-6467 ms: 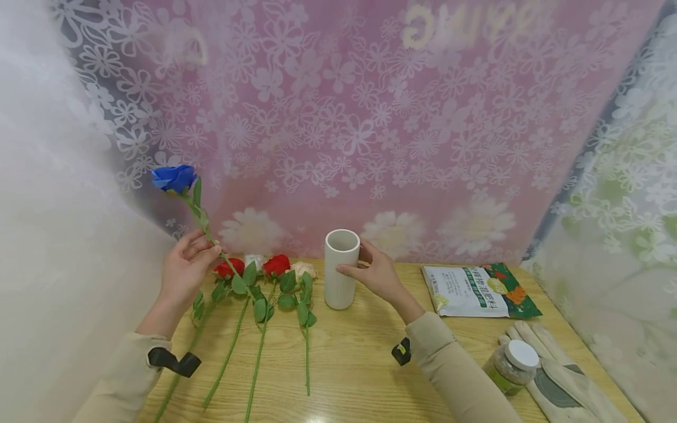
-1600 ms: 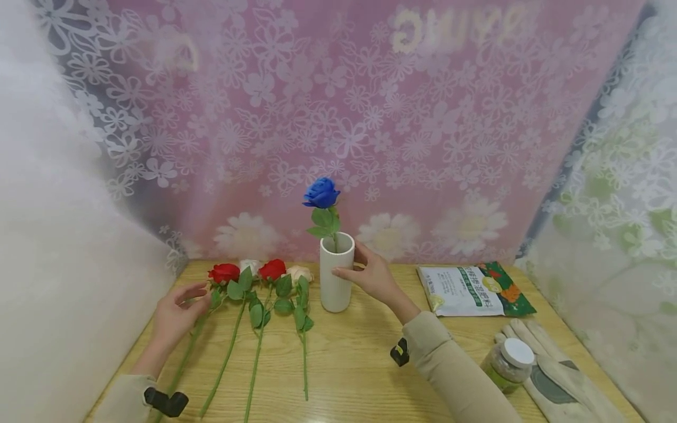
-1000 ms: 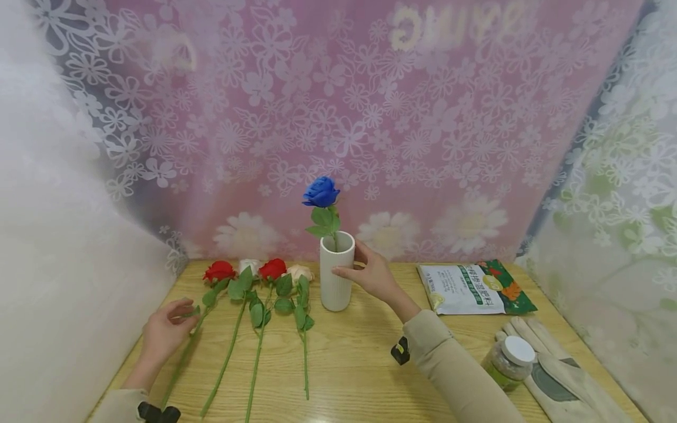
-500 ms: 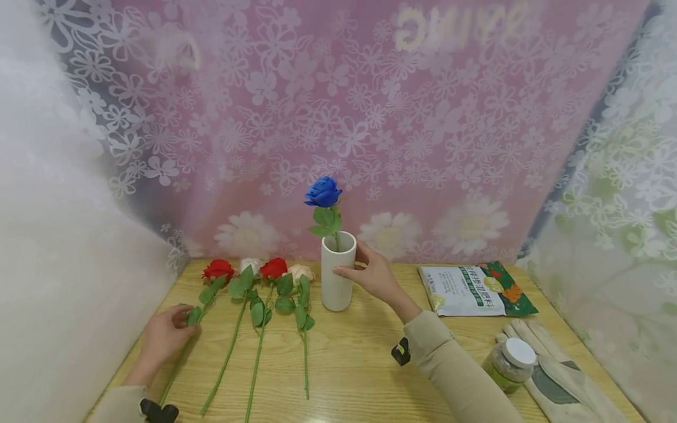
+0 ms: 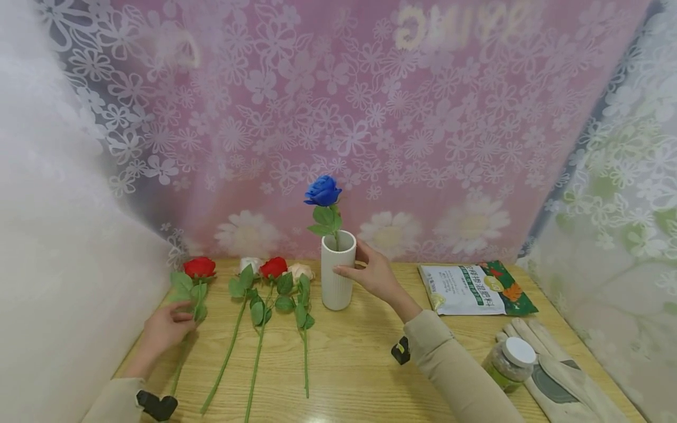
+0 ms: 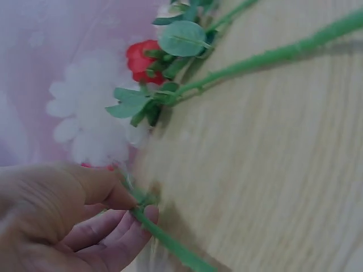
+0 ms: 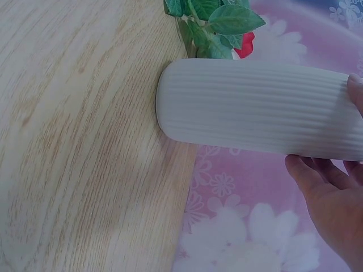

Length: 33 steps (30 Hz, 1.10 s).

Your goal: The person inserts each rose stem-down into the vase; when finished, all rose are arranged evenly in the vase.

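Observation:
My left hand (image 5: 165,333) pinches the green stem of the leftmost red rose (image 5: 200,268) between thumb and fingers, just below its leaves. The left wrist view shows that stem (image 6: 176,247) passing out from the fingertips. With thumb and fingers on either side, my right hand (image 5: 376,277) holds the upper part of a white ribbed vase (image 5: 337,282), which stands upright on the table. A blue rose (image 5: 322,191) rises out of the vase, its lower stem hidden inside.
Another red rose (image 5: 274,268), a white rose (image 5: 250,266) and a cream rose (image 5: 301,271) lie between left hand and vase. On the right are a printed bag (image 5: 465,290), a white-lidded jar (image 5: 509,365) and gloves (image 5: 568,382). A pink curtain (image 5: 296,117) hangs behind the table.
The blue rose went from my left hand into the vase. My left hand then moved to the leftmost red rose and pinched its stem; that rose has shifted left and turned. The right hand stays.

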{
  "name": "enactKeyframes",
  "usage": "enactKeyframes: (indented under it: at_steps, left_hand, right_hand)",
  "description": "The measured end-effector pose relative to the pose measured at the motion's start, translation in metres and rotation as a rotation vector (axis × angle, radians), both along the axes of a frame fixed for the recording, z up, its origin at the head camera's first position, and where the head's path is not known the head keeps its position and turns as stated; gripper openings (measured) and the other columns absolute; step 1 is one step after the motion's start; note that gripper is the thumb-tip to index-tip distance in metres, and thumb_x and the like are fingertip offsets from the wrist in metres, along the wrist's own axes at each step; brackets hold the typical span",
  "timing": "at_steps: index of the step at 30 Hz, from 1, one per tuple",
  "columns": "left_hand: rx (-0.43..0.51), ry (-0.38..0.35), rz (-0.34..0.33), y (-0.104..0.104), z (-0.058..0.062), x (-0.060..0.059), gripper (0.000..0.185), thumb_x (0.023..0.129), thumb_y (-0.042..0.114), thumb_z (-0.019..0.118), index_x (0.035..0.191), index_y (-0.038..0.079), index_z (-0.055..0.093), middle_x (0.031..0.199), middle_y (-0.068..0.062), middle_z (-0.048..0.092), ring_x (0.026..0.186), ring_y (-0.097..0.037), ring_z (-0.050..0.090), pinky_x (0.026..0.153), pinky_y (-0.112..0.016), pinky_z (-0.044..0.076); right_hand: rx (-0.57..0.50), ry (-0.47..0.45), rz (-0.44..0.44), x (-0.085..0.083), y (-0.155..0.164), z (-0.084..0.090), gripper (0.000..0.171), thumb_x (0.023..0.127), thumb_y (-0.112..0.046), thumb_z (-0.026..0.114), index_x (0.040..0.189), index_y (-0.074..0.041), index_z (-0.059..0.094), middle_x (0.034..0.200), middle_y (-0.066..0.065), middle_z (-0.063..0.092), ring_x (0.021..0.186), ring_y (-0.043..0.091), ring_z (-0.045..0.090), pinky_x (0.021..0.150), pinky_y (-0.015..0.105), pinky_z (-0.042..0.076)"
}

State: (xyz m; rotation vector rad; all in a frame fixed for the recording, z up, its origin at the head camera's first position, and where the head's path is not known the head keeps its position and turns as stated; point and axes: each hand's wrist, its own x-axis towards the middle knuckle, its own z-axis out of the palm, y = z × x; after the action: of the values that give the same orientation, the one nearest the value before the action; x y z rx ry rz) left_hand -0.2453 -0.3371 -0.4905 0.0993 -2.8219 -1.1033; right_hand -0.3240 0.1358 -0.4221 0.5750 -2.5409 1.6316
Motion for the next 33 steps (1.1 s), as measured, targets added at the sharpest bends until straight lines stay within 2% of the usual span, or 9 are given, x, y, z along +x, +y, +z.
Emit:
enactKeyframes:
  at_steps: [4, 6, 9, 14, 20, 23, 26, 28, 33]
  left_hand:
    - [0.072, -0.016, 0.029, -0.001, 0.007, 0.0, 0.059, 0.093, 0.009, 0.074, 0.146, -0.007, 0.054, 0.11, -0.025, 0.078, 0.085, -0.017, 0.075, 0.065, -0.023, 0.056]
    - [0.15, -0.028, 0.032, 0.001, 0.012, 0.001, 0.06, 0.095, 0.007, 0.072, 0.149, -0.007, 0.05, 0.114, -0.027, 0.076, 0.082, -0.006, 0.071, 0.066, -0.023, 0.058]
    - [0.26, -0.029, 0.019, 0.004, 0.021, 0.002, 0.062, 0.097, 0.003, 0.068, 0.154, -0.007, 0.043, 0.12, -0.031, 0.073, 0.08, 0.002, 0.068, 0.07, -0.023, 0.062]
    - [0.392, 0.033, -0.015, 0.009, 0.037, 0.003, 0.068, 0.097, -0.005, 0.064, 0.159, -0.007, 0.035, 0.113, -0.028, 0.068, 0.082, 0.0, 0.07, 0.074, -0.026, 0.064]
    - [0.551, 0.103, -0.021, 0.015, 0.059, 0.005, 0.071, 0.097, -0.009, 0.063, 0.16, -0.008, 0.031, 0.095, 0.0, 0.064, 0.079, -0.003, 0.071, 0.074, -0.029, 0.066]
    - [0.647, 0.142, -0.022, 0.017, 0.07, 0.006, 0.071, 0.097, -0.007, 0.065, 0.16, -0.008, 0.031, 0.09, 0.011, 0.069, 0.078, 0.0, 0.072, 0.072, -0.025, 0.065]
    - [0.808, 0.19, -0.039, 0.021, 0.08, 0.006, 0.07, 0.097, -0.01, 0.066, 0.159, -0.005, 0.034, 0.088, 0.012, 0.075, 0.077, -0.002, 0.074, 0.072, -0.025, 0.065]
    - [0.876, 0.227, -0.054, 0.026, 0.087, 0.006, 0.068, 0.096, -0.01, 0.068, 0.157, -0.002, 0.038, 0.089, 0.011, 0.078, 0.078, -0.004, 0.076, 0.073, -0.025, 0.065]
    - [0.956, 0.299, -0.079, 0.042, 0.103, 0.004, 0.059, 0.095, -0.008, 0.071, 0.148, 0.005, 0.048, 0.091, 0.009, 0.079, 0.081, -0.007, 0.078, 0.072, -0.026, 0.065]
  right_hand:
    - [-0.003, 0.007, 0.006, 0.001, -0.001, 0.001, 0.086, 0.09, -0.04, 0.085, 0.162, -0.036, 0.039, 0.145, 0.005, 0.064, 0.131, 0.028, 0.065, 0.103, 0.047, 0.059]
    - [-0.011, 0.008, 0.007, 0.001, -0.001, 0.002, 0.085, 0.09, -0.039, 0.086, 0.162, -0.035, 0.04, 0.144, 0.006, 0.064, 0.132, 0.028, 0.064, 0.105, 0.047, 0.059]
    - [-0.024, 0.013, 0.01, 0.001, -0.001, 0.004, 0.085, 0.089, -0.036, 0.087, 0.161, -0.034, 0.041, 0.142, 0.007, 0.065, 0.133, 0.029, 0.063, 0.107, 0.048, 0.057]
    - [-0.026, 0.017, 0.015, 0.001, -0.001, 0.003, 0.085, 0.089, -0.035, 0.087, 0.161, -0.032, 0.041, 0.143, 0.008, 0.065, 0.133, 0.029, 0.063, 0.109, 0.048, 0.055]
    - [-0.018, 0.014, 0.012, -0.001, -0.001, 0.001, 0.084, 0.09, -0.036, 0.086, 0.161, -0.034, 0.042, 0.142, 0.005, 0.065, 0.133, 0.026, 0.063, 0.109, 0.046, 0.056]
    - [-0.017, 0.01, 0.009, -0.001, -0.001, 0.0, 0.084, 0.09, -0.037, 0.086, 0.161, -0.035, 0.041, 0.143, 0.005, 0.065, 0.133, 0.026, 0.063, 0.108, 0.046, 0.057]
    - [-0.011, 0.0, 0.001, -0.001, -0.001, 0.0, 0.084, 0.09, -0.04, 0.086, 0.161, -0.038, 0.041, 0.144, 0.004, 0.065, 0.132, 0.027, 0.064, 0.105, 0.047, 0.058]
    - [-0.006, -0.008, -0.002, 0.0, -0.001, 0.001, 0.084, 0.09, -0.041, 0.085, 0.161, -0.039, 0.041, 0.143, 0.004, 0.065, 0.131, 0.027, 0.065, 0.103, 0.048, 0.059]
    - [-0.005, -0.029, 0.0, 0.002, -0.001, 0.002, 0.083, 0.09, -0.043, 0.084, 0.16, -0.042, 0.04, 0.145, 0.002, 0.063, 0.132, 0.026, 0.064, 0.104, 0.048, 0.059]
